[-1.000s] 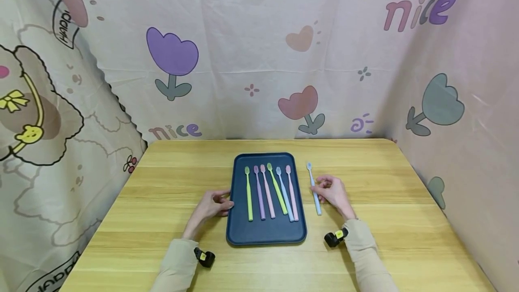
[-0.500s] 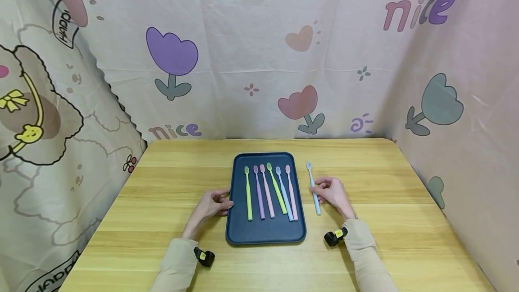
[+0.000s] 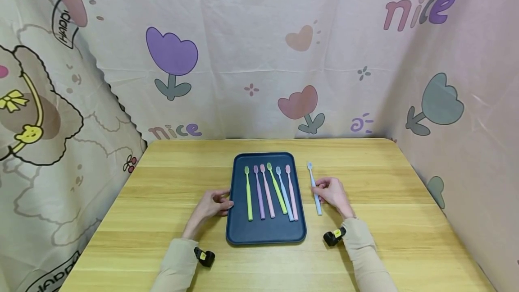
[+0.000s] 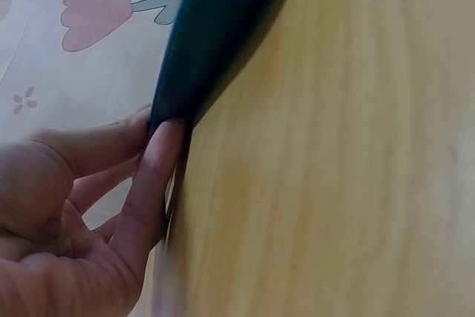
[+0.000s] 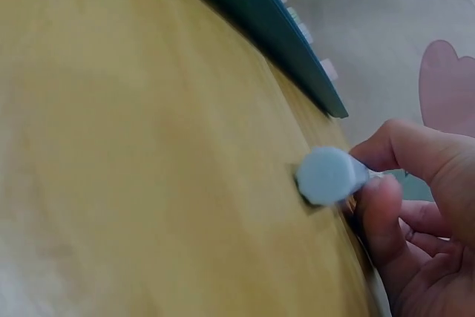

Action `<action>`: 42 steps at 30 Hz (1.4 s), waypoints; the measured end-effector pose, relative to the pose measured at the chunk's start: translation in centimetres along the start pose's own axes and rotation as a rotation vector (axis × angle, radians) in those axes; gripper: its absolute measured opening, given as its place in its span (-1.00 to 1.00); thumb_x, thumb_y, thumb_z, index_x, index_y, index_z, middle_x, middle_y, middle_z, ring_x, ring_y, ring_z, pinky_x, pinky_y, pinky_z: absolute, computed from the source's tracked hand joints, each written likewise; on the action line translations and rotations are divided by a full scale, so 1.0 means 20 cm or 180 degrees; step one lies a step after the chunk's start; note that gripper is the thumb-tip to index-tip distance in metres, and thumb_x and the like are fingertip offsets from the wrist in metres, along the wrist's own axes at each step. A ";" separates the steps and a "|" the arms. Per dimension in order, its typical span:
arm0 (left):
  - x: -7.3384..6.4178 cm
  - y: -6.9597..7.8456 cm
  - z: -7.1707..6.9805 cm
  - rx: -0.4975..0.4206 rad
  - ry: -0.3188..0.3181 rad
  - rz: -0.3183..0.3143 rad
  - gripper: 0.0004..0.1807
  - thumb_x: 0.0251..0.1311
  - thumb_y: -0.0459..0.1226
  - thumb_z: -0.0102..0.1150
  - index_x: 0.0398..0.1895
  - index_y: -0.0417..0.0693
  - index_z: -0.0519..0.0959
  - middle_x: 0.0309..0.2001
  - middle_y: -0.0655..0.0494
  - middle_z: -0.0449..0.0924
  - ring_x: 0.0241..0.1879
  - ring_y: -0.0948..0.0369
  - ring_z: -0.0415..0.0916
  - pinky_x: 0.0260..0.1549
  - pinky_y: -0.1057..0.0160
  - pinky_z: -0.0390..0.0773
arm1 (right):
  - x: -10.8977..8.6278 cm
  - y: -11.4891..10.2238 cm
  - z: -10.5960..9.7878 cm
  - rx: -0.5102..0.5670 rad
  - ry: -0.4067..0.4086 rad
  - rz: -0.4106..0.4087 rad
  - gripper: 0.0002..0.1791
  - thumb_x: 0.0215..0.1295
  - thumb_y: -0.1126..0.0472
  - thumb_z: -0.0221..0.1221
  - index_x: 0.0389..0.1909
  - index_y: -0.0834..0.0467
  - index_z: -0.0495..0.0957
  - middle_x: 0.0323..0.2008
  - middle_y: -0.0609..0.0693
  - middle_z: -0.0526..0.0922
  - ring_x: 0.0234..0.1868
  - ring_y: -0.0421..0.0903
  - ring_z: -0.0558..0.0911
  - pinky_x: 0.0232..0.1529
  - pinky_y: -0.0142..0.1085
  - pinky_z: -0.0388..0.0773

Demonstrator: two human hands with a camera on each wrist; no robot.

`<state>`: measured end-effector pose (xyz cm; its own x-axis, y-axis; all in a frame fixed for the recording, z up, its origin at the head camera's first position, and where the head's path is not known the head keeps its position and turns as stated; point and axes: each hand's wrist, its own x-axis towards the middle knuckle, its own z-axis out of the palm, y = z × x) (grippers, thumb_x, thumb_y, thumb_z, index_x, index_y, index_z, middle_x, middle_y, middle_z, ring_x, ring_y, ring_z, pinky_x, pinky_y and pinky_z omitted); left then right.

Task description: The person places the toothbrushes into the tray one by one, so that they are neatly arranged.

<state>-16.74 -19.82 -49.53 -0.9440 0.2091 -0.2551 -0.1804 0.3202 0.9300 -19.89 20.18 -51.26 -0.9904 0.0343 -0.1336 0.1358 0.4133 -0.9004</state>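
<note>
A dark blue tray (image 3: 239, 233) lies on the table with several toothbrushes in a row on it. From left to right they are green (image 3: 249, 197), purple (image 3: 260, 197), pink (image 3: 268, 197), green (image 3: 277, 190), light blue (image 3: 285, 197) and pink (image 3: 292, 197). At the tray's left edge my left hand (image 3: 212, 204) grips the rim between thumb and fingers. My right hand (image 3: 333, 193) pinches another light blue toothbrush (image 3: 317, 204) by its handle, just right of the tray. Its bristle head points away from me; in the right wrist view the round handle end (image 5: 325, 176) faces the camera.
The wooden table (image 3: 162, 220) extends to both sides of the tray. A printed curtain (image 3: 239, 48) hangs behind the far edge and along both sides. A small black camera (image 3: 205, 257) sits on the left wrist, another camera (image 3: 334, 237) on the right.
</note>
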 end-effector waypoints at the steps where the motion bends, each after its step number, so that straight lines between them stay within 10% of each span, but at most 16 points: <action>1: 0.00 0.00 0.00 -0.0001 0.0000 -0.0003 -0.37 0.28 -0.44 0.27 0.39 -0.44 0.33 -0.23 -0.21 0.71 -0.41 0.29 0.64 -0.38 0.28 0.77 | 0.00 0.00 0.00 -0.0026 0.0009 -0.0011 -0.73 0.17 0.37 0.30 -0.15 0.45 0.60 -0.52 -0.03 0.58 -0.68 -0.25 0.52 -0.66 -0.43 0.59; 20: 0.01 -0.01 -0.01 -0.0006 0.0014 0.0000 -0.38 0.26 -0.44 0.28 0.38 -0.43 0.35 -0.27 -0.13 0.74 -0.43 0.31 0.63 -0.40 0.33 0.75 | -0.01 0.00 0.00 0.0184 -0.0088 -0.0001 -0.72 0.27 0.35 0.20 -0.06 0.45 0.54 -0.49 -0.04 0.60 -0.64 -0.27 0.48 -0.68 -0.48 0.47; 42: 0.01 -0.01 -0.01 -0.0037 -0.0037 0.0034 -0.36 0.26 -0.44 0.28 0.39 -0.45 0.33 -0.25 -0.17 0.73 -0.42 0.31 0.63 -0.40 0.32 0.75 | -0.04 -0.11 -0.02 0.0865 -0.0552 -0.0101 -0.51 0.32 0.39 0.23 0.17 0.59 0.41 -0.29 -0.05 0.66 -0.41 -0.24 0.68 -0.26 -0.34 0.76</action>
<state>-16.87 -19.97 -49.62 -0.9426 0.2233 -0.2482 -0.1736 0.3072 0.9357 -19.47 19.57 -49.00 -0.9786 -0.1399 -0.1511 0.1294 0.1529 -0.9797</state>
